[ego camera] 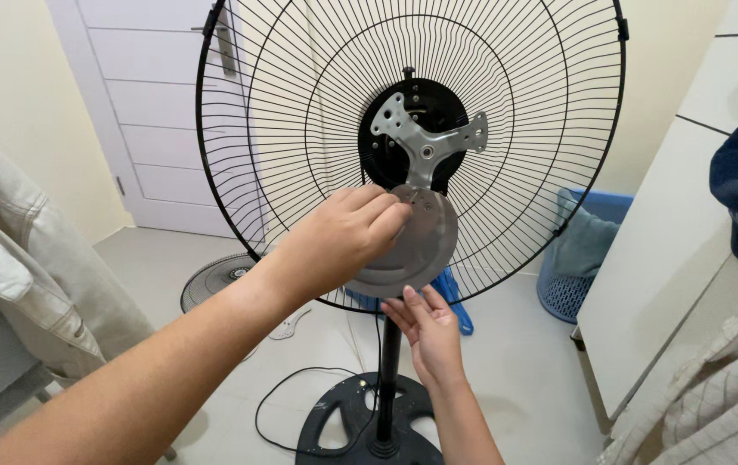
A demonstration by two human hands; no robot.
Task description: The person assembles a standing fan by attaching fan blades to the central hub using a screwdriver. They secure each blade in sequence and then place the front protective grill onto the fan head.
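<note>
Reaching from the lower left, the left hand (343, 237) pinches the top edge of a grey metal fan blade (410, 245) at frame centre, fingers together on it. Below, the right hand (429, 331) lies open, fingertips touching the blade's lower rim. Behind stands the black wire guard (300, 129) with its three-armed hub (427, 142). Open floor (507, 362) surrounds the black base (343, 422).

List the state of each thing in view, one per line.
Rear fan guard: mounted, front guard off.
Blade bracket: on the hub, two arms bare.
Metal blade: held at the lower arm, hanging down.
Left hand: grip pinched at the blade's top.
Right hand: open, fingers under the blade's lower edge.
Fan base: standing on the floor.
Front guard: lying on the floor.
Door: shut.
Blue basket: upright, cloth inside.
</note>
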